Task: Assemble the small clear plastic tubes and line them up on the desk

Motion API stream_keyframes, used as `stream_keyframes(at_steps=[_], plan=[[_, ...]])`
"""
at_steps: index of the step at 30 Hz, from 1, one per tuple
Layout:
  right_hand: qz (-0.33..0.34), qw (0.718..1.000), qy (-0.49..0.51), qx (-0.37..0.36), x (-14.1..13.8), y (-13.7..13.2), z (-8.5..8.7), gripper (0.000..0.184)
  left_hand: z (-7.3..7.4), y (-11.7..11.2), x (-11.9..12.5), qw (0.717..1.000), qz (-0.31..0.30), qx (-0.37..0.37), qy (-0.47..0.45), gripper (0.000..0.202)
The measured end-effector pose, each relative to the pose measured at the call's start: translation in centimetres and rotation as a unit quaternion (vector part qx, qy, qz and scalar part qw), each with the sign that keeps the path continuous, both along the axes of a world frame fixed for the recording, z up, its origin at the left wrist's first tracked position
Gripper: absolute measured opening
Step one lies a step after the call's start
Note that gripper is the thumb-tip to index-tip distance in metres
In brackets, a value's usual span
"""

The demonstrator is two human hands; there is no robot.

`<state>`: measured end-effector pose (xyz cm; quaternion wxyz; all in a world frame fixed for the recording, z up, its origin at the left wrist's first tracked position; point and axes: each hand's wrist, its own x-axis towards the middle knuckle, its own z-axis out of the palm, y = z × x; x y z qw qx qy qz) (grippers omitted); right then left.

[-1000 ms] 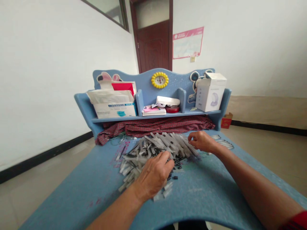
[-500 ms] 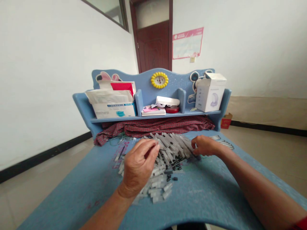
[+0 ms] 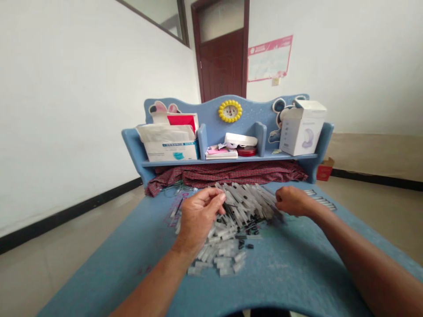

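My left hand [image 3: 201,213] is over the near left side of a pile of translucent plastic tubes [image 3: 244,200]. Its thumb and forefinger are pinched together, and whatever is between them is too small to make out. At the pile's right edge, my right hand [image 3: 292,201] has its fingers curled closed. Its fingertips are hidden, so anything they grip does not show. Shorter translucent pieces [image 3: 226,259] spread out from the front of the pile. Small black plugs [image 3: 250,246] lie among and beside them.
Several slim finished-looking tubes [image 3: 325,203] lie in a row beyond my right wrist. A checked cloth [image 3: 224,174] is bunched under the blue shelf [image 3: 211,163]. The shelf bears a mask box [image 3: 172,147], a red tin [image 3: 246,151] and a white carton [image 3: 302,130].
The view has turned a little left, so the desk and shelf appear farther right. My right hand's fingers have curled in tighter at the pile's edge. My left hand stays pinched.
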<state>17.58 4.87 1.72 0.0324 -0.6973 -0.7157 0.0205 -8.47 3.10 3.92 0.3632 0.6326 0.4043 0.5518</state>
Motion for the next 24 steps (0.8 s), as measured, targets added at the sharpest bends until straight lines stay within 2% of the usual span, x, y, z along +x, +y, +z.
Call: stream_keyframes(at_steps=[2,4,6,8,10,13,14,17,19,21,22,24], plan=[[0.003,0.999,0.045,0.01,0.2,-0.1,0.4,0.019,0.0,0.0,0.1,1.0,-0.009,-0.018,-0.021,0.017],[0.032,0.985,0.17,0.007,-0.1,-0.3,0.5,0.017,0.2,-0.2,0.2,0.998,-0.015,-0.033,-0.042,0.017],[0.072,0.941,0.331,-0.008,-0.8,-0.6,0.3,0.013,0.4,-0.3,0.3,0.997,-0.023,-0.045,-0.063,0.017],[0.105,0.89,0.444,-0.03,-1.6,-0.9,0.0,0.012,0.5,-0.3,0.2,0.995,-0.03,-0.056,-0.079,0.017],[0.13,0.849,0.51,-0.047,-2.4,-1.2,-0.3,0.023,0.6,-0.1,0.1,0.993,-0.037,-0.062,-0.091,0.018],[0.163,0.792,0.585,-0.055,-3.2,-1.5,-0.7,0.05,0.5,0.3,-0.3,0.991,-0.046,-0.068,-0.108,0.018],[0.165,0.776,0.607,-0.051,-3.3,-1.6,-0.8,0.051,0.5,0.4,-0.4,0.99,-0.049,-0.069,-0.112,0.018],[0.164,0.738,0.655,-0.019,-3.5,-1.7,-0.9,0.035,0.6,0.5,-0.6,0.988,-0.055,-0.076,-0.123,0.018],[0.18,0.728,0.661,0.021,-3.5,-1.8,-0.7,0.03,0.8,0.4,-0.6,0.985,-0.057,-0.086,-0.137,0.017],[0.21,0.738,0.638,0.064,-3.7,-2.0,-0.6,0.031,1.0,0.3,-0.6,0.981,-0.057,-0.094,-0.158,0.016],[0.224,0.753,0.612,0.09,-3.8,-2.1,-0.6,0.031,1.1,0.2,-0.5,0.98,-0.058,-0.096,-0.167,0.016],[0.235,0.805,0.52,0.163,-4.0,-2.3,-0.7,0.031,1.2,0.2,-0.5,0.976,-0.061,-0.099,-0.185,0.016]])
